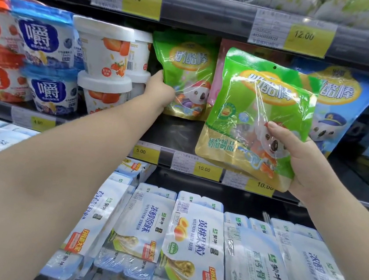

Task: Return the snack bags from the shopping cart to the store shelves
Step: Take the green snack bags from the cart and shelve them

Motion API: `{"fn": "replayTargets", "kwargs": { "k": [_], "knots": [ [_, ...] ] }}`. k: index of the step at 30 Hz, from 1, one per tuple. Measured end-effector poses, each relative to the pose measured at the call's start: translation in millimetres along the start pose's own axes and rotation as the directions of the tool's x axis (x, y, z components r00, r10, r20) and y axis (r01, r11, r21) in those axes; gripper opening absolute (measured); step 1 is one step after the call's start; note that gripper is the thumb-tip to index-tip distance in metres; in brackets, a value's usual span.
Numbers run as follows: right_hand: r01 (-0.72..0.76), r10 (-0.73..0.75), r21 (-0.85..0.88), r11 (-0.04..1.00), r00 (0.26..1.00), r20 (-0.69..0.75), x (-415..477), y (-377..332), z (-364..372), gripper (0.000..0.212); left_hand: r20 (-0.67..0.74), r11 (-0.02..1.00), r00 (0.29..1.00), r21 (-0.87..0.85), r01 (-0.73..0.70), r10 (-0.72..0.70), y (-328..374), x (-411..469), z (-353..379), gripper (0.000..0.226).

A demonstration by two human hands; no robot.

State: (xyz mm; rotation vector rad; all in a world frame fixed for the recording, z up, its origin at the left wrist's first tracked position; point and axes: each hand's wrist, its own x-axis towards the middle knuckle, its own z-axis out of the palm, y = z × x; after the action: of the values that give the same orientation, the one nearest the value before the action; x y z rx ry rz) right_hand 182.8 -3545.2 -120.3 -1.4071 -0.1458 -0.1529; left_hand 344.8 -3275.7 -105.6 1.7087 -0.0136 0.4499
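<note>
My right hand [302, 162] grips the lower right corner of a green snack bag [246, 114] with a koala picture, held upright in the air in front of the middle shelf [172, 134]. A second green bag of the same kind [186, 71] stands on that shelf. My left hand [159, 91] reaches in and holds its left edge, fingers hidden behind the bag. A pink bag [219, 74] stands behind, between the two green ones. The shopping cart is out of view.
White and blue yogurt tubs [103, 57] stand stacked left of the shelved bag. A blue koala bag [336, 106] stands at the right. Yellow price tags [205, 170] line the shelf edge. Milk multipacks [193, 237] fill the shelf below. An upper shelf edge [216, 16] runs overhead.
</note>
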Motion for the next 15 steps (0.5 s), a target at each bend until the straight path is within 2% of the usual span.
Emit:
{"fn": "replayTargets", "kwargs": {
  "k": [4, 9, 15],
  "knots": [
    [0.000, 0.000, -0.042, 0.999, 1.000, -0.004, 2, 2, -4, 0.053, -0.121, 0.997, 0.989, -0.003, 0.083, -0.083, -2, 9, 4, 0.039],
    [0.016, -0.016, -0.054, 0.998, 1.000, -0.001, 2, 3, -5, 0.050, -0.220, 0.986, 0.973, 0.128, 0.104, -0.074, -3, 10, 12, 0.033],
    [0.028, -0.028, -0.056, 0.998, 1.000, -0.002, 0, 3, -4, 0.054, -0.250, 0.962, 0.966, 0.241, 0.131, -0.069, -7, 4, 15, 0.033]
  ]
}}
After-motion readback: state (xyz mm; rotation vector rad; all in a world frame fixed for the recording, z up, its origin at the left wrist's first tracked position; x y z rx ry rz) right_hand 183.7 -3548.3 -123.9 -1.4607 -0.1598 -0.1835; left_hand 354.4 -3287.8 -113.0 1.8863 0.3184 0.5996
